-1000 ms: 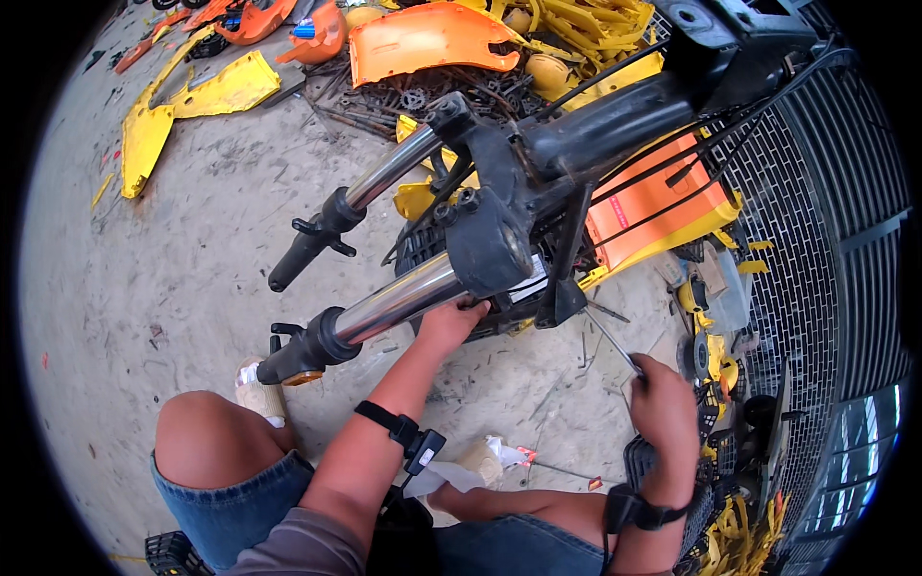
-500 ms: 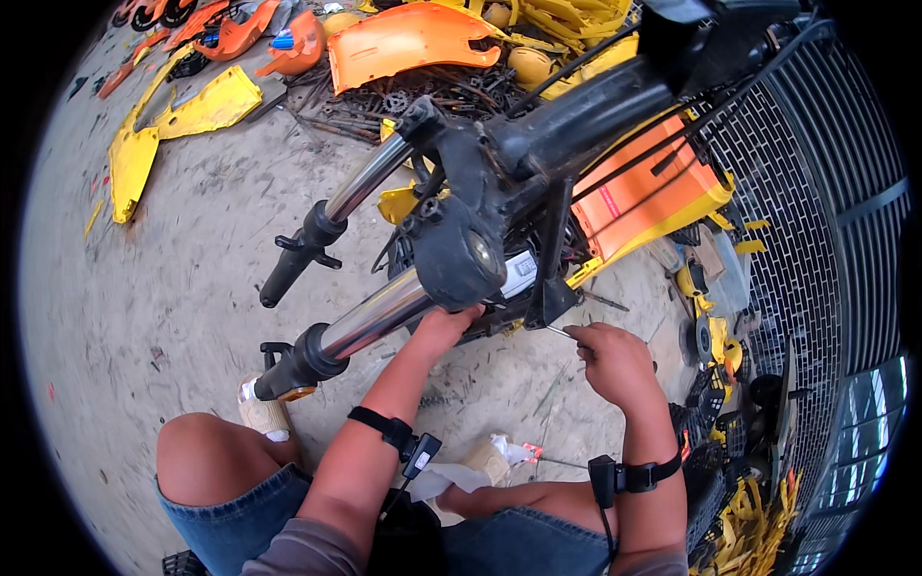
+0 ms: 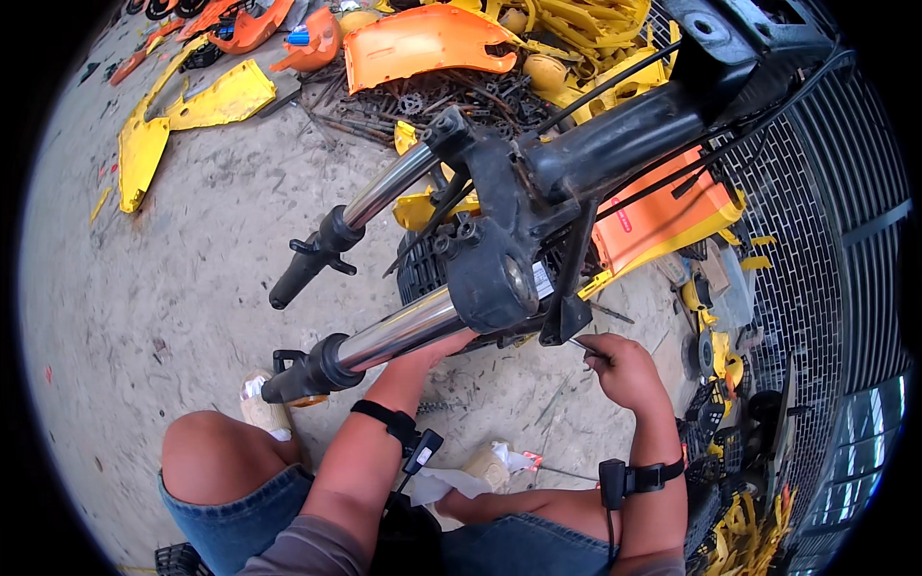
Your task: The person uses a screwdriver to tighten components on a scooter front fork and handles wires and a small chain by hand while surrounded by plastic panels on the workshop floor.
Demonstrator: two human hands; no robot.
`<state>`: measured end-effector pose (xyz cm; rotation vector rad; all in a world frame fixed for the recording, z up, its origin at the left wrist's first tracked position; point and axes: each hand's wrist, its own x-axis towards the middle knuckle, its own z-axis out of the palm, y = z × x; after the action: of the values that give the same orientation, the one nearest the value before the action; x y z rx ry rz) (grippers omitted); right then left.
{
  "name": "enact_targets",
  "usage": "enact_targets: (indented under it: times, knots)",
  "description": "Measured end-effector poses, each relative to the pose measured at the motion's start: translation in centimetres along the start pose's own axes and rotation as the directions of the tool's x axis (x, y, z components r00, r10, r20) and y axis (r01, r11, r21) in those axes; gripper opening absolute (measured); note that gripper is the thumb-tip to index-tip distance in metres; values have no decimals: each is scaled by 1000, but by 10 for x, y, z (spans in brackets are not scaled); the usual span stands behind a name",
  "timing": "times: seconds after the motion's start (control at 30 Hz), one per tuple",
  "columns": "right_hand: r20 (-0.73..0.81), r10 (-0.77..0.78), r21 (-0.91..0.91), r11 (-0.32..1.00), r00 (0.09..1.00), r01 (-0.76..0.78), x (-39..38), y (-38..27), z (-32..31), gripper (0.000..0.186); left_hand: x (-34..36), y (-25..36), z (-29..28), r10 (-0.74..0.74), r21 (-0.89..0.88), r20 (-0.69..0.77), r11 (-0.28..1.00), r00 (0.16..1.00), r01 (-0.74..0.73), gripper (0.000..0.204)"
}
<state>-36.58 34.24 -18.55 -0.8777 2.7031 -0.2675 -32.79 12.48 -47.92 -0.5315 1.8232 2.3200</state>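
Observation:
A black vehicle frame with a front fork [image 3: 499,206] slants across the middle, its two chrome tubes pointing down to the left. My left hand [image 3: 453,343] reaches under the lower fork tube; its fingers are hidden behind the fork crown, so their pose and anything in them cannot be seen. At the right, my right hand [image 3: 619,368] is closed around a thin metal-shafted tool [image 3: 582,345], whose handle is mostly covered by the fist. The shaft points at the lower end of a black bracket [image 3: 567,319]; whether its tip touches is unclear.
Orange panels [image 3: 427,48] and yellow scraps lie beyond a heap of dark metal parts [image 3: 423,101]. A yellow panel [image 3: 144,158] rests on the floor at far left. Along the right stands a brick-patterned wall [image 3: 792,211] with yellow and black parts before it.
The frame and fork now appear further right and slightly lower in view. My left hand is more hidden behind the fork. My right hand still grips the tool near the bracket.

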Motion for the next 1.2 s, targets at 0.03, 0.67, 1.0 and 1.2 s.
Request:
enact_targets:
  times: [0.03, 0.67, 1.0, 1.2]
  knots:
    - [-5, 23, 39, 999, 1000, -23, -1, 5, -1, 31, -3, 5, 1, -14, 0, 5, 1000, 1000, 14, 24]
    - [268, 194, 867, 378, 943, -325, 10, -24, 59, 40, -36, 33, 21, 404, 220, 6, 892, 915, -395, 39]
    - [80, 403, 891, 382, 912, -247, 42, -22, 66, 16, -47, 35, 22, 492, 243, -73, 853, 868, -463, 34]
    - [146, 370, 937, 245, 917, -248, 63, -40, 61, 19, -37, 25, 9, 418, 378, -101, 855, 903, -354, 31]
